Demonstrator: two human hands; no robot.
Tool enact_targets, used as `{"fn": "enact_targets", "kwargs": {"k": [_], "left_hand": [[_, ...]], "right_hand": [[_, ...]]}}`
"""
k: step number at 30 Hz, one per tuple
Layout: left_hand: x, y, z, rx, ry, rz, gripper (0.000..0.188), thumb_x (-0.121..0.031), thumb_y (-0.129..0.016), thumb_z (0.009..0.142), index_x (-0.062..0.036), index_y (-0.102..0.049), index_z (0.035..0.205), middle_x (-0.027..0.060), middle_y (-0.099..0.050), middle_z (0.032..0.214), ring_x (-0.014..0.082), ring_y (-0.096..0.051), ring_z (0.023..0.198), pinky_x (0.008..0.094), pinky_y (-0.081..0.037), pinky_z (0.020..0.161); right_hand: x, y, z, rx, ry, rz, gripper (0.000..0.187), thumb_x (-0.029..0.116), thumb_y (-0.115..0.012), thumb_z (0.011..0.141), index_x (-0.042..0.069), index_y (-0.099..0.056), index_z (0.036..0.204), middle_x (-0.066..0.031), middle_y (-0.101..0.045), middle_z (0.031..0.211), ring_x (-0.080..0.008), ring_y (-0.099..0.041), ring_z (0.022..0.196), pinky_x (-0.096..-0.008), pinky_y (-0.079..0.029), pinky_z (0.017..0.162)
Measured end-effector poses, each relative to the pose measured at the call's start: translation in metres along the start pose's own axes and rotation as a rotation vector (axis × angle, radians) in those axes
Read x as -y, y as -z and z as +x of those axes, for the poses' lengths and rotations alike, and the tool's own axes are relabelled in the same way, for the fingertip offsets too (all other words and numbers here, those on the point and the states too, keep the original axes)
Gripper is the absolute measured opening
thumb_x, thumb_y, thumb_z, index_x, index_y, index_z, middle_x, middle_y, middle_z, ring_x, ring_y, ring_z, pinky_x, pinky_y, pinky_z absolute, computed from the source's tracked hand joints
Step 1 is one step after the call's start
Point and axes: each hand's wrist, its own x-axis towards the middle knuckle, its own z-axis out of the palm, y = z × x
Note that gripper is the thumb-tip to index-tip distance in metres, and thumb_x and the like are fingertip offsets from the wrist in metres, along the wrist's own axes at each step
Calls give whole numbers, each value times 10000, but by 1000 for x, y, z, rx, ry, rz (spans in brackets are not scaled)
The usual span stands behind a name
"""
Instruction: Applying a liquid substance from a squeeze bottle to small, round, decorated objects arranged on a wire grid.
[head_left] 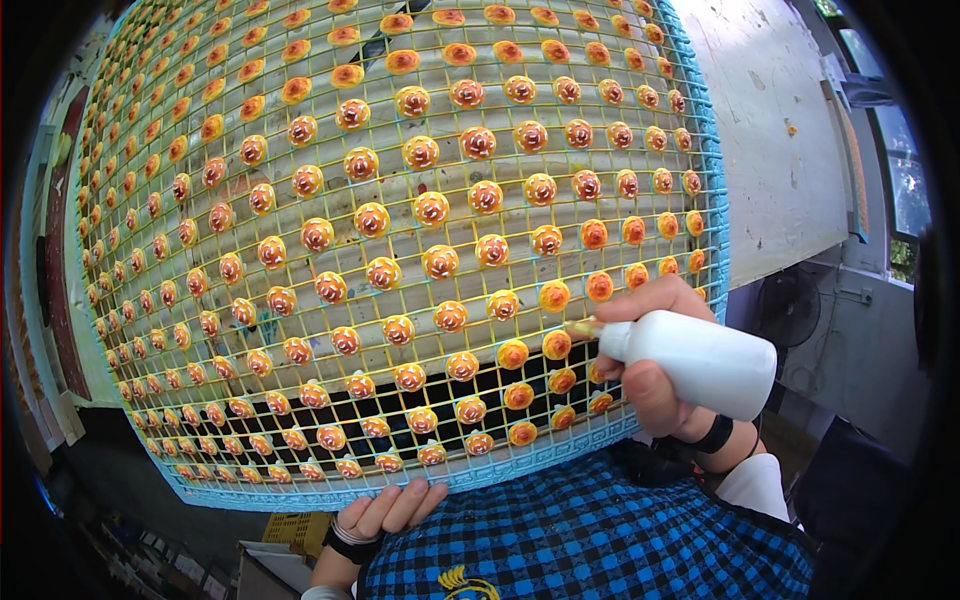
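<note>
A large wire rack (722,215), blue-rimmed with a yellow grid, spreads before me, tilted against the table. Rows of small round orange-yellow domed pieces (431,208) sit on its grid. Many carry white dashes; those near the right side and along the far rows show none. My right hand (655,392) is closed around a white squeeze bottle (715,365). Its narrow tip points left, close to an undashed dome (556,345); whether they touch I cannot tell. At the near rim, the fingers of my left hand (392,508) curl over the rack's edge.
A pale, stained table (770,130) lies beneath and beyond the rack. To the right are a fan (790,305) and a window (885,140). A yellow crate (298,533) and a cardboard box (270,570) stand low at the left. A blue-black checked apron (570,530) covers my lap.
</note>
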Motion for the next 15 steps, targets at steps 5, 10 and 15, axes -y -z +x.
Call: {"fn": "enact_targets", "kwargs": {"k": [5,10,15], "left_hand": [[2,4,3,29,-20,-33,438,-492,-378,833,-287,-370,1221,-116,-400,1120,52,-336,1056,272,-230,924],[-1,-2,1,-36,5,-39,418,-481,-401,828,-283,-398,1196,-114,-414,1106,53,-343,1049,276,-229,925],[-2,-1,0,-40,13,-57,405,-484,-405,824,-287,-417,1178,-118,-424,1095,54,-346,1044,277,-229,927]], "right_hand": [[-17,8,-6,-63,13,-2,279,211,-615,735,-12,-554,891,-90,-551,814,-141,-547,695,-243,-427,614],[-17,3,1,-49,129,-170,275,227,-620,739,0,-563,885,-90,-553,814,-150,-558,642,-235,-437,563],[-19,1,2,-67,116,-171,281,234,-634,734,14,-566,894,-77,-560,798,-138,-559,605,-221,-435,528]]}}
